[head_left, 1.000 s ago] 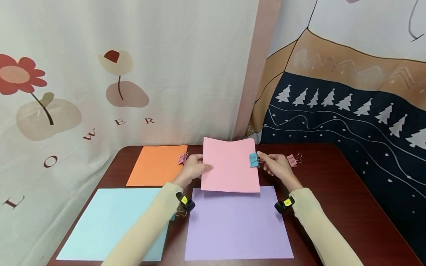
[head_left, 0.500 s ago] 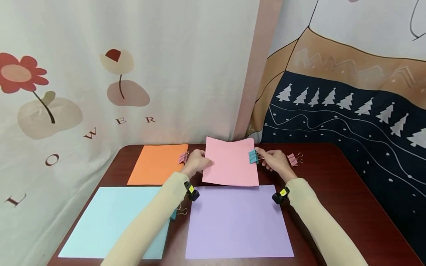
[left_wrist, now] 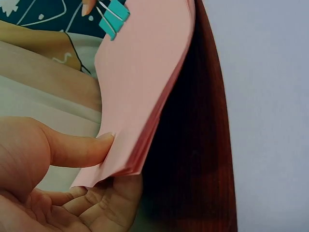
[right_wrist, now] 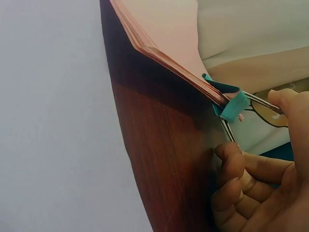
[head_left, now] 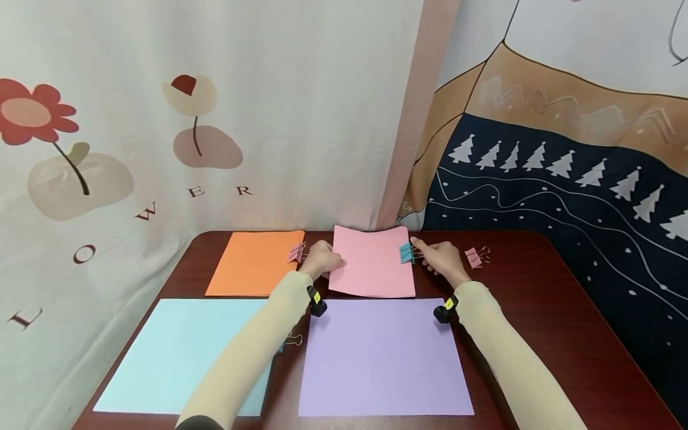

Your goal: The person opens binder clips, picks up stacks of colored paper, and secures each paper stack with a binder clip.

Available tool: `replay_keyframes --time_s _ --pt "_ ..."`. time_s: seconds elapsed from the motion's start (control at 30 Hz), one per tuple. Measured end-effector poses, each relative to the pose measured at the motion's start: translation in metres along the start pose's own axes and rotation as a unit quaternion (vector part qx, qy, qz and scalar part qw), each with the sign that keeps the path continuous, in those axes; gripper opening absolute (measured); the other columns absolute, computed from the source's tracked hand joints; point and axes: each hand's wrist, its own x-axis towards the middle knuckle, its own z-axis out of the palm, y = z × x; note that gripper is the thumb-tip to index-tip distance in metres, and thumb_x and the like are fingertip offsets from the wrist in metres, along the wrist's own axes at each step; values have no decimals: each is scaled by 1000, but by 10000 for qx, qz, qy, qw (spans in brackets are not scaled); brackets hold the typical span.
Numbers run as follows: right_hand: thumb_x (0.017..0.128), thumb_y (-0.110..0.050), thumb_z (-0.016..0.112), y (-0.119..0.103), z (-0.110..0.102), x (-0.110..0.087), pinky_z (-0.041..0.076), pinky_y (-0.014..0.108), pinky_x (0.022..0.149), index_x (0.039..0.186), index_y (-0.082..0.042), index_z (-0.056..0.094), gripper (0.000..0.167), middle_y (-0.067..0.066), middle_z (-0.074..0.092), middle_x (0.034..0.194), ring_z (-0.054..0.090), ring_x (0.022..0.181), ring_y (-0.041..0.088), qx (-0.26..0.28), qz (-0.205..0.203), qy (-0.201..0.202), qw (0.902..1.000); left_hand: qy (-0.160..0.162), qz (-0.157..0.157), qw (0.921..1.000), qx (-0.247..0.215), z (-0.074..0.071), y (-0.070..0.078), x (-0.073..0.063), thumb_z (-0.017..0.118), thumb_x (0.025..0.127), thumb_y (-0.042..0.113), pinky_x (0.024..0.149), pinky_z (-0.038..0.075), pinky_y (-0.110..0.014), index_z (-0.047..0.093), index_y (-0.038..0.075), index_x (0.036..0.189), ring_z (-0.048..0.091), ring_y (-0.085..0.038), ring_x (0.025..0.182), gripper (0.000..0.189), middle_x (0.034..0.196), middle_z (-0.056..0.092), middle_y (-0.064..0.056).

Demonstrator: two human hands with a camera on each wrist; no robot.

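A stack of pink paper (head_left: 371,266) is held a little above the table's far part. My left hand (head_left: 321,260) pinches its left edge, thumb (left_wrist: 79,151) on top and fingers curled beneath. On the stack's right edge sits a teal binder clip (head_left: 407,253), with several sheet edges between its jaws in the right wrist view. My right hand (head_left: 443,261) holds the clip by its wire handles, the thumb on the upper one and curled fingers at the lower one. Purple paper (head_left: 387,358) lies flat just in front of the pink stack.
Orange paper (head_left: 252,263) with a pink binder clip (head_left: 295,253) lies at the back left. Light blue paper (head_left: 183,352) with a teal clip (head_left: 282,345) lies in front of it. Another pink binder clip (head_left: 473,257) rests right of my right hand. Curtains hang behind the table (head_left: 548,316).
Both hands have lowered the pink stack and moved it slightly away, uncovering the purple paper's far edge. The grip on paper and teal clip stays the same.
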Motion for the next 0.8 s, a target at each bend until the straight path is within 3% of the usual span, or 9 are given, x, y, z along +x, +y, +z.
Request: replay_keyframes --time_s 0.17,0.37,0.63,0.8 --pt "90 -77 54 -1 6 1 51 26 56 113 -4 72 79 8 71 86 62 70 18 -42 -102 150 9998 101 -44 9999 92 3 -2 3 76 90 13 60 60 -32 54 0 95 67 -24 69 26 89 55 -11" --pt "94 -70 55 -1 5 1 51 26 55 122 -1 67 75 10 72 84 62 67 19 -233 -253 176 9993 196 127 9993 287 7 -3 5 76 88 12 54 60 -35 56 -2 101 68 -27 67 28 95 57 -14" --pt "93 -74 52 0 4 4 52 26 54 117 0 66 79 8 69 78 62 65 18 -360 -403 73 9985 252 91 9915 1270 9 1 6 75 88 20 45 57 -35 61 1 85 67 -28 60 23 80 59 -11" --pt "94 -73 51 1 3 5 52 26 55 112 -1 66 76 7 68 76 62 64 18 -542 -501 26 9973 347 103 9861 1619 10 5 -1 76 87 22 44 55 -33 63 2 80 66 -26 56 25 73 59 -8"
